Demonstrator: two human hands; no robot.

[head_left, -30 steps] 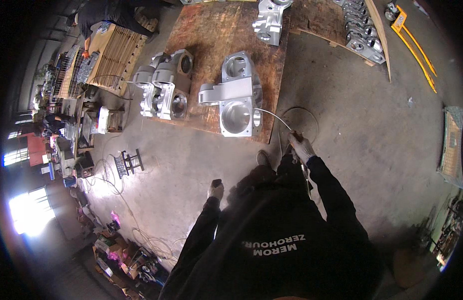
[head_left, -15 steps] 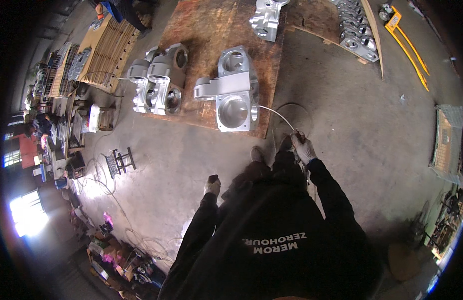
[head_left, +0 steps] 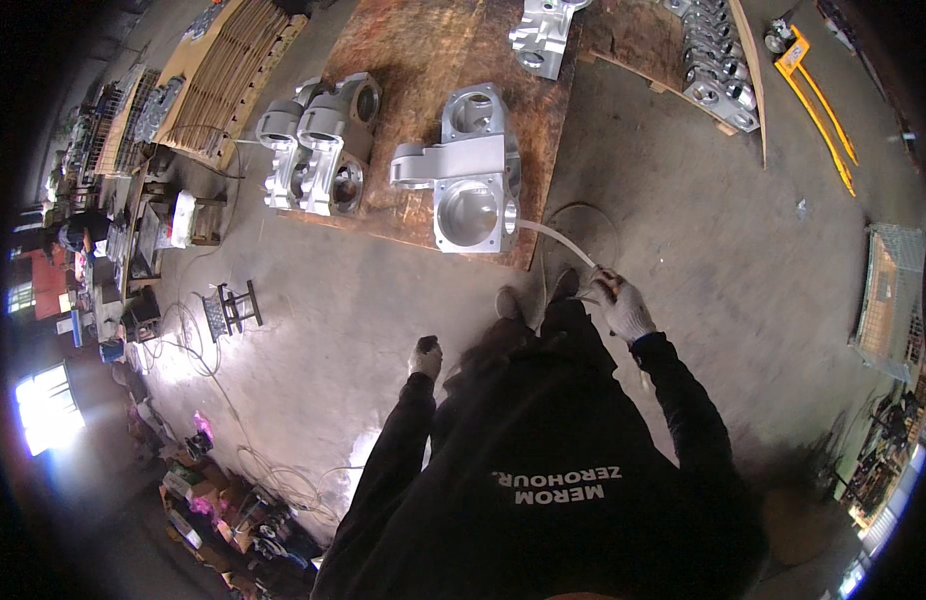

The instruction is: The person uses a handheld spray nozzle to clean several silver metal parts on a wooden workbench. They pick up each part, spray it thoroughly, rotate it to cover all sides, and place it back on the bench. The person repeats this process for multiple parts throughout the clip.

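My right hand [head_left: 623, 303], in a pale glove with dark fingers, is wrapped round what looks like an air blow gun, its body mostly hidden by my grip. From it a long thin curved tube [head_left: 561, 236] reaches to the right side of a silver metal casting [head_left: 469, 160], at the round opening there. This casting has large round bores and a side arm, and stands at the near edge of a brown wooden board [head_left: 403, 228]. My left hand [head_left: 424, 358], gloved alike, hangs low over the floor, its fingers curled closed with nothing visible in them.
Similar castings [head_left: 328, 145] stand to the left on the board, and another casting [head_left: 543, 38] farther back. Several more castings [head_left: 718, 75] fill a pallet at far right. A yellow pallet truck [head_left: 818, 110], a mesh cage [head_left: 888, 300], a small stool [head_left: 230, 310] and floor hoses [head_left: 188, 340] lie around.
My right hand has moved slightly right and nearer, and the tube is still at the casting's side. The view has shifted a little. A person at the upper left is no longer visible there.
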